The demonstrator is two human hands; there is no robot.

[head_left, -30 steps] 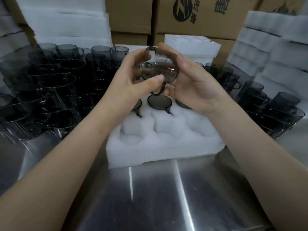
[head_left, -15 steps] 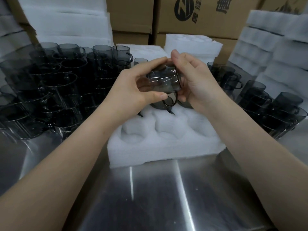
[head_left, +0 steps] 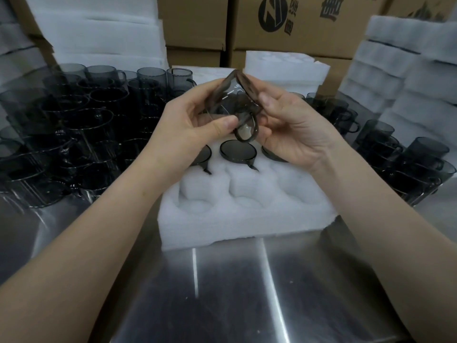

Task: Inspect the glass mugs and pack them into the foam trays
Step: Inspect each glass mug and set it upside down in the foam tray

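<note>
A smoky grey glass mug (head_left: 235, 102) is held tilted above the white foam tray (head_left: 244, 214), its handle hanging at the bottom. My left hand (head_left: 195, 127) grips it from the left with thumb and fingers. My right hand (head_left: 294, 127) grips it from the right, fingers on the rim. In the tray's far row sit three mugs upside down; the middle one (head_left: 238, 151) is in full view, the outer two partly hidden by my hands. The tray's near row of pockets holds nothing.
Many grey mugs (head_left: 74, 134) crowd the steel table (head_left: 222, 293) at left, and more mugs (head_left: 405, 164) stand at right. Foam tray stacks (head_left: 408, 78) rise at right and at the back left (head_left: 99, 33). Cardboard boxes (head_left: 296, 26) line the rear.
Both hands have turned the mug: it was on its side, then level between my palms, and is now tipped with its rim edge-on and its handle down.
</note>
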